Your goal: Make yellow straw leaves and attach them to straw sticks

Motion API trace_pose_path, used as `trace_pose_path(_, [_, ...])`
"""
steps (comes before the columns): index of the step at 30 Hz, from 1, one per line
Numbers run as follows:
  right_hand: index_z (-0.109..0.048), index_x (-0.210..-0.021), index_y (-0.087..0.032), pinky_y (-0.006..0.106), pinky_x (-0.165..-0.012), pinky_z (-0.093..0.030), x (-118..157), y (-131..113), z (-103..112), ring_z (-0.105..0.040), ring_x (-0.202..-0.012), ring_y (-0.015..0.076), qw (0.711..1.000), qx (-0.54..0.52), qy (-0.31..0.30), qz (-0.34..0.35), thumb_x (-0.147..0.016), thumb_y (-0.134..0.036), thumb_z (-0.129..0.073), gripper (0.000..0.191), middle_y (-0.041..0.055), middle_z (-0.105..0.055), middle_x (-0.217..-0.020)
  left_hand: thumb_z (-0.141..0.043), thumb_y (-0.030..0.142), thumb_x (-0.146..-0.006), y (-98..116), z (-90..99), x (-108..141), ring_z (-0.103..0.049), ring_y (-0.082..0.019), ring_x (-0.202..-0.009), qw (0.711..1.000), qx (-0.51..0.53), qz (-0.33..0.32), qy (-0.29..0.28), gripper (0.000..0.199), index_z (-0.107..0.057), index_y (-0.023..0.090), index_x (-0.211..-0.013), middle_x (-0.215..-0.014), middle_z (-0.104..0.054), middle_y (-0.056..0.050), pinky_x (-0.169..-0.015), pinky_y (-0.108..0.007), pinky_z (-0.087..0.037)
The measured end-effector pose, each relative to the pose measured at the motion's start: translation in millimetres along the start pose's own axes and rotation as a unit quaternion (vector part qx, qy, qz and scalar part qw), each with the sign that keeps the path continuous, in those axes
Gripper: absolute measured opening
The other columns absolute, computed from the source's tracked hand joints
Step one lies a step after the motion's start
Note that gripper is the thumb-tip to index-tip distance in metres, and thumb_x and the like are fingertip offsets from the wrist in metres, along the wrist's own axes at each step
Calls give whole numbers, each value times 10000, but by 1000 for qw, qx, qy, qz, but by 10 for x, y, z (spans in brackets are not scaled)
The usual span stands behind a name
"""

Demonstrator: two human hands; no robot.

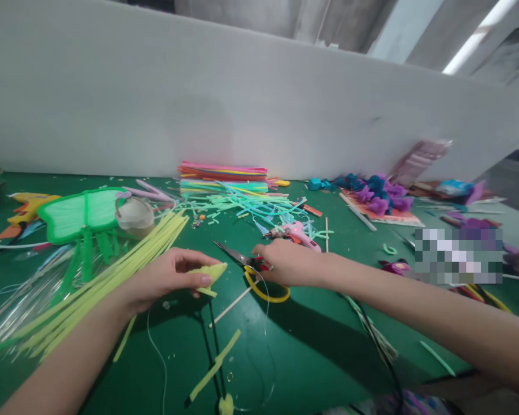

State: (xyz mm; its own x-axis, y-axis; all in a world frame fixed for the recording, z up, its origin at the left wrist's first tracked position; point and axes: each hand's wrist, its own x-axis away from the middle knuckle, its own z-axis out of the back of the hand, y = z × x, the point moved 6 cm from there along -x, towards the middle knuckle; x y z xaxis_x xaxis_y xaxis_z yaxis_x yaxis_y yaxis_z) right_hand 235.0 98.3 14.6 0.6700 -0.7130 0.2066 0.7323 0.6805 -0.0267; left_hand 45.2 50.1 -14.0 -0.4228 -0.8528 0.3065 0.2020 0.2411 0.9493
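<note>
My left hand (179,276) pinches a yellow fuzzy piece (214,272), leaf-like in shape, with a short strip sticking out below it. To its right, my right hand (281,262) has its fingers curled on a pair of scissors (236,255), blades pointing left and yellow loop handle (268,295) below the hand. Something red and black shows at those fingers; its kind is partly hidden. A clear thread hangs by the scissors. Beneath the hands lie a thin wooden stick (231,306) and a yellow pipe cleaner (214,369).
Yellow pipe cleaners (112,276) lie left, beside a green winged shape (84,216) and yellow glue gun (30,207). A pink glue gun (303,235) rests beyond my right hand. Coloured pipe cleaners (225,173) are stacked by the white partition (242,98). Purple and blue flowers (383,196) sit right.
</note>
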Motion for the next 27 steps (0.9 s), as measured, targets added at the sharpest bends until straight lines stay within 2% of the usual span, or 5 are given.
trace_pose_path(3, [-703,-879,-169,260,-565,-444,-88,-11,177,-645,-654,158,978,-209,-25,16,-876,-387,-514,288,62,-710,-770,-743,340,-731,32,-18,-2,-634,-180,-800,1000,-8,-16,-1,292,-705,221,-995,-890,-700,-30,-663,-258,-512])
trace_pose_path(8, [-689,-853,-146,236,-624,-528,-192,-228,179,-652,-703,121,812,-543,-212,10,-758,-467,-678,335,72,-720,-874,-738,343,-733,79,-54,4,-615,-158,-762,999,-9,-31,-14,236,-698,226,-934,-855,-679,-10,-661,-253,-502])
trace_pose_path(11, [-692,-825,-146,219,-652,-532,-220,-300,111,-648,-704,100,768,-593,-244,-5,-743,-426,-709,293,55,-715,-853,-736,364,-727,83,-48,12,-614,-175,-782,1000,-18,-23,-9,255,-699,229,-940,-871,-681,-19,-601,-239,-491])
trace_pose_path(19, [-710,-824,-174,206,-658,-524,-238,-305,132,-660,-725,93,759,-601,-250,6,-787,-336,-663,173,33,-714,-852,-743,372,-716,73,-36,13,-604,-172,-758,1000,-21,-16,-7,272,-697,230,-944,-846,-674,-21,-524,-207,-455])
trace_pose_path(27, [-680,-750,-157,202,-622,-521,-298,-351,213,-662,-725,110,806,-540,-242,7,-733,-397,-699,242,32,-704,-789,-750,369,-711,68,-39,6,-598,-164,-732,1000,-19,-16,-1,269,-704,213,-926,-821,-676,-23,-513,-204,-444])
